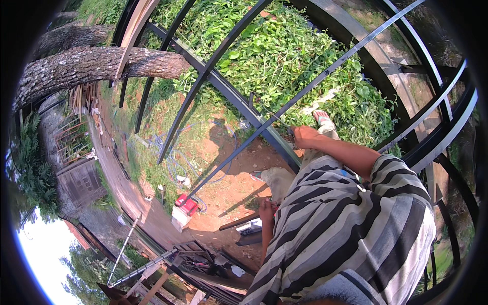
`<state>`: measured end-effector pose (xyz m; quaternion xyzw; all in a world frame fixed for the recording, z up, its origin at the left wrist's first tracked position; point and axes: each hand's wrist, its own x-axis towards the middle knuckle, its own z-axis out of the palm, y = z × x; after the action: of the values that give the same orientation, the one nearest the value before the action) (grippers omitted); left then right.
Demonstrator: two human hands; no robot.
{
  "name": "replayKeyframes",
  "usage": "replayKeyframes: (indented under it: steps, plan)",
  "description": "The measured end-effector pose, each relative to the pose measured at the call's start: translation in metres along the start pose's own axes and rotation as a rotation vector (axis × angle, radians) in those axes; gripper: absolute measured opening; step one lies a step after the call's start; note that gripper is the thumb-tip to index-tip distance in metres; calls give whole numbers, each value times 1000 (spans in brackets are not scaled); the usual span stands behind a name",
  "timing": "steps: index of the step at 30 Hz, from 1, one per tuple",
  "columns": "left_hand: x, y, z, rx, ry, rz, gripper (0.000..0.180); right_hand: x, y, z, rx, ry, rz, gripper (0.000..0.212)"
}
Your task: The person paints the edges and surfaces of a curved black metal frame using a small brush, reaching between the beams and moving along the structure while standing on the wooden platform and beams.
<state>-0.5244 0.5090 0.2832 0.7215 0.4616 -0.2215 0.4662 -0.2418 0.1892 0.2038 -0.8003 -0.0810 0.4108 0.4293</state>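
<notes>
Black metal bars cross in front of me, and a thick beam [234, 99] runs diagonally beneath a thinner bar [325, 71]. Beside their crossing, my right hand [306, 137] is closed, with a small dark thing at its fingertips that I cannot make out. A thin rod or wire [274, 118] lies between this hand and the crossing. Lower down, my left hand [266, 209] is held close to my body with its fingers curled. A bit of red shows beside it, too small to name.
Leafy green plants [284, 61] grow under the bars. A tree trunk [101, 63] juts in from the left, a wooden plank [133, 38] against it. A red machine [186, 203] sits on the dirt near loose blue cable [178, 157]. Curved dark bars [437, 117] stand at right.
</notes>
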Motion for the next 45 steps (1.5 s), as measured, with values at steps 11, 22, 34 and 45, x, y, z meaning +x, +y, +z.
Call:
replayKeyframes:
  steps: [11,22,34,45]
  plan:
    - [5,-4,-1,-88,-3,-15,40,-38,-20,-47,-277,-169,-97,67]
    - [-12,21,15,61,-31,-21,41,48,23,-38,-94,146,-305,55]
    - [-8,3,17,-82,-2,85,38,212,-79,-34,516,283,-98,42]
    - [-15,-67,-5,39,121,142,31,114,-97,-9,552,101,-159,54]
